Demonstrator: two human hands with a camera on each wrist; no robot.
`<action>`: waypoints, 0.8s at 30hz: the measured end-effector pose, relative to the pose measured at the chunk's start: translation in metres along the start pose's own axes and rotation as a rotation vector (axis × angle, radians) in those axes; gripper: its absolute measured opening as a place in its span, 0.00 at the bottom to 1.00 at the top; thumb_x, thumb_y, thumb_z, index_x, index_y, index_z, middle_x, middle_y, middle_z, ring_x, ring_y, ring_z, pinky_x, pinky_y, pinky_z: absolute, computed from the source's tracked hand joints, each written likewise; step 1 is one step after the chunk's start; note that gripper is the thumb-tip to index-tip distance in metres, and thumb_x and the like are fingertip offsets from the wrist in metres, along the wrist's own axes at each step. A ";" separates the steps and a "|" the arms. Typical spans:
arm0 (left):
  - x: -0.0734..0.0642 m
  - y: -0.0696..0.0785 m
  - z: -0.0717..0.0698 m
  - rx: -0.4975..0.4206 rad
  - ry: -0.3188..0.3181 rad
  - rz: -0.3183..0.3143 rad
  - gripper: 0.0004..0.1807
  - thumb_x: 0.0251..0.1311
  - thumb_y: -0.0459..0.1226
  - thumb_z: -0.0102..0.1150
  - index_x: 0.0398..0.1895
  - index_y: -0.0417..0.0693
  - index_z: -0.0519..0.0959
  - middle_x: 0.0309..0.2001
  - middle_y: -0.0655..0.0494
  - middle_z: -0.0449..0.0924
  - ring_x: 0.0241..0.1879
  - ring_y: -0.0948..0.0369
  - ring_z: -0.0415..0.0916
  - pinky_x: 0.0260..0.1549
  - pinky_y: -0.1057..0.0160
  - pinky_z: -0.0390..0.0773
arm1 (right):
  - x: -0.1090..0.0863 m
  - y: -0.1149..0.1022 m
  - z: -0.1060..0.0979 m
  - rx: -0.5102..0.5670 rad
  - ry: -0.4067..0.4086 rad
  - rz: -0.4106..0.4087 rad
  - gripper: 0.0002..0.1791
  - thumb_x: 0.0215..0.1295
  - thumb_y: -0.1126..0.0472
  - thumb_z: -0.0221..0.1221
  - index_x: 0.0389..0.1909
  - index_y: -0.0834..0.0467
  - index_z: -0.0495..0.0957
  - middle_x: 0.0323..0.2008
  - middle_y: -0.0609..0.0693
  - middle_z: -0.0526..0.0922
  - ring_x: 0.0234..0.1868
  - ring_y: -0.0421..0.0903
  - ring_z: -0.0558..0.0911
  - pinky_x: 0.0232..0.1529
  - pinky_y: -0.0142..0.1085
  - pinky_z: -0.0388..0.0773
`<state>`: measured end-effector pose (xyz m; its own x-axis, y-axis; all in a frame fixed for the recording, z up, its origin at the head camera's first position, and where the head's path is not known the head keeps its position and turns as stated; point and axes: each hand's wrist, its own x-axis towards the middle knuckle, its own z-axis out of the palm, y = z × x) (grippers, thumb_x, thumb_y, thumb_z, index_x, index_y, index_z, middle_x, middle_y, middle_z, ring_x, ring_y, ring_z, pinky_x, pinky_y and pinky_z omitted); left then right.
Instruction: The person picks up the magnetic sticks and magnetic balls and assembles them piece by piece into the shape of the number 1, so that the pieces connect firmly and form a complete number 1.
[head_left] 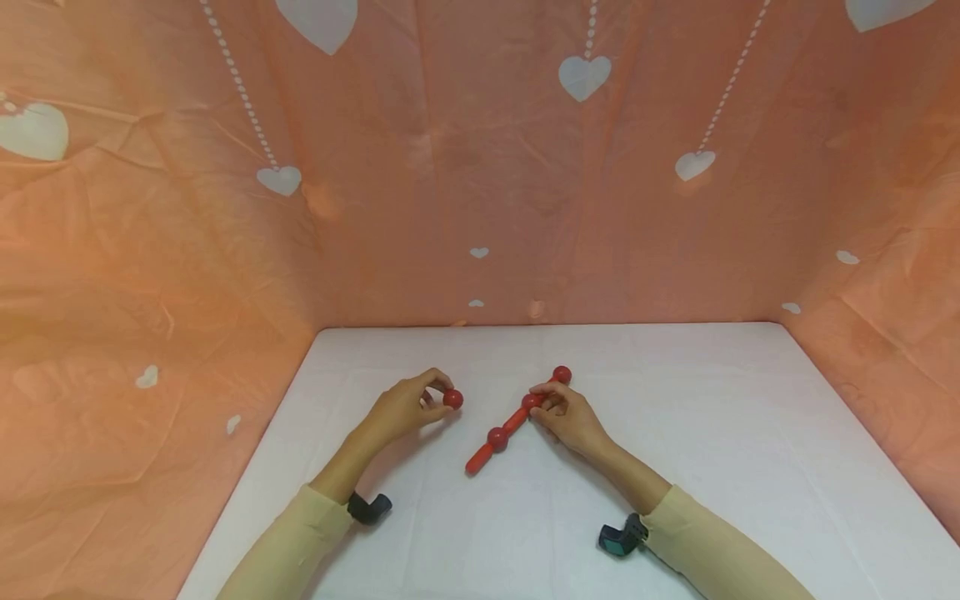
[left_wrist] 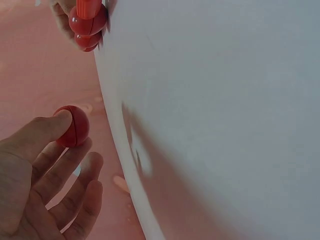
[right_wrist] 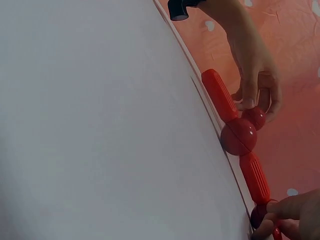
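Note:
My left hand (head_left: 401,408) pinches a loose red ball (head_left: 453,399) between thumb and fingertips, held above the table; a seam line runs round the ball (left_wrist: 75,127) in the left wrist view. To its right, a straight chain of red rods (head_left: 517,419) and red balls runs diagonally over the white table. A bare rod (head_left: 478,459) forms its near end, and a ball (head_left: 562,375) tops its far end. My right hand (head_left: 573,421) grips the chain at its middle ball (head_left: 532,402), partly covering it. Ridged rod sides (right_wrist: 255,177) show in the right wrist view.
The white table (head_left: 697,417) extends around both hands. Orange-pink cloth (head_left: 465,167) with pale hearts rises behind it and on both sides. A dark wrist camera (head_left: 369,508) sits on the left wrist, and another camera (head_left: 622,536) on the right.

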<state>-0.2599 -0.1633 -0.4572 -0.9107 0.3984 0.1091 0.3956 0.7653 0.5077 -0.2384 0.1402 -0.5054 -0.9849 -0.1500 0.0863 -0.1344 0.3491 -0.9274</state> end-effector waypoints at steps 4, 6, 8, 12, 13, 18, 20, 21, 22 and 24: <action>-0.006 -0.001 -0.001 -0.016 -0.020 -0.023 0.18 0.52 0.44 0.70 0.45 0.67 0.74 0.45 0.66 0.82 0.36 0.67 0.77 0.33 0.64 0.75 | 0.000 -0.001 0.000 -0.014 0.010 0.020 0.18 0.58 0.65 0.65 0.50 0.53 0.77 0.34 0.53 0.77 0.23 0.43 0.75 0.22 0.30 0.74; -0.009 -0.001 -0.002 -0.015 -0.028 -0.035 0.18 0.52 0.44 0.70 0.45 0.68 0.74 0.45 0.66 0.82 0.36 0.68 0.76 0.34 0.64 0.76 | 0.000 -0.002 0.000 -0.036 0.015 0.026 0.18 0.58 0.64 0.65 0.51 0.52 0.77 0.36 0.53 0.77 0.28 0.44 0.75 0.26 0.30 0.75; -0.012 -0.001 -0.003 -0.012 -0.031 -0.042 0.18 0.52 0.44 0.70 0.45 0.67 0.75 0.44 0.66 0.82 0.36 0.68 0.76 0.34 0.64 0.76 | 0.000 -0.004 0.001 -0.059 0.019 0.025 0.19 0.58 0.64 0.65 0.51 0.52 0.77 0.36 0.52 0.77 0.32 0.44 0.75 0.30 0.30 0.75; -0.019 -0.001 -0.005 0.003 -0.039 -0.039 0.19 0.52 0.43 0.71 0.46 0.66 0.75 0.44 0.66 0.82 0.36 0.68 0.76 0.33 0.64 0.75 | -0.002 -0.007 0.002 -0.060 0.013 0.028 0.20 0.59 0.64 0.65 0.53 0.53 0.76 0.37 0.52 0.76 0.32 0.45 0.76 0.32 0.30 0.76; -0.021 -0.001 -0.006 0.003 -0.043 -0.039 0.19 0.52 0.43 0.70 0.47 0.66 0.76 0.44 0.66 0.82 0.36 0.68 0.76 0.33 0.64 0.75 | -0.002 -0.008 0.002 -0.055 0.011 0.025 0.20 0.59 0.64 0.65 0.53 0.53 0.75 0.37 0.52 0.76 0.31 0.45 0.76 0.30 0.30 0.76; -0.028 -0.002 -0.006 0.012 -0.054 -0.033 0.18 0.52 0.43 0.70 0.46 0.66 0.77 0.43 0.66 0.82 0.35 0.68 0.76 0.33 0.65 0.75 | -0.006 -0.013 0.004 -0.046 0.021 -0.023 0.19 0.59 0.66 0.65 0.52 0.55 0.75 0.37 0.54 0.74 0.28 0.46 0.75 0.24 0.31 0.76; -0.031 -0.002 -0.007 0.014 -0.057 -0.027 0.18 0.52 0.43 0.70 0.45 0.66 0.77 0.42 0.66 0.82 0.35 0.68 0.76 0.33 0.65 0.75 | -0.007 -0.016 0.005 -0.074 0.034 -0.051 0.18 0.59 0.64 0.65 0.50 0.53 0.76 0.38 0.53 0.74 0.30 0.46 0.75 0.26 0.31 0.76; -0.033 -0.002 -0.007 0.014 -0.060 -0.025 0.18 0.51 0.43 0.71 0.45 0.65 0.77 0.41 0.66 0.82 0.35 0.68 0.76 0.33 0.64 0.75 | -0.009 -0.017 0.006 -0.093 0.037 -0.064 0.17 0.59 0.63 0.65 0.49 0.52 0.76 0.39 0.52 0.75 0.32 0.46 0.75 0.28 0.31 0.75; -0.035 -0.002 -0.007 0.013 -0.065 -0.025 0.18 0.51 0.44 0.71 0.45 0.65 0.77 0.40 0.67 0.81 0.36 0.67 0.76 0.33 0.64 0.75 | -0.009 -0.018 0.006 -0.111 0.038 -0.083 0.17 0.59 0.63 0.65 0.49 0.52 0.76 0.40 0.52 0.75 0.34 0.45 0.74 0.31 0.31 0.75; -0.038 -0.002 -0.008 0.011 -0.078 -0.025 0.18 0.50 0.45 0.71 0.45 0.65 0.77 0.39 0.68 0.80 0.37 0.67 0.75 0.34 0.64 0.76 | -0.011 -0.020 0.008 -0.135 0.033 -0.124 0.17 0.59 0.62 0.66 0.49 0.51 0.76 0.41 0.51 0.75 0.36 0.45 0.73 0.33 0.31 0.74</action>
<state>-0.2268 -0.1841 -0.4558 -0.9084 0.4170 0.0297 0.3747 0.7808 0.5000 -0.2241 0.1278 -0.4910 -0.9627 -0.1695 0.2108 -0.2659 0.4512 -0.8519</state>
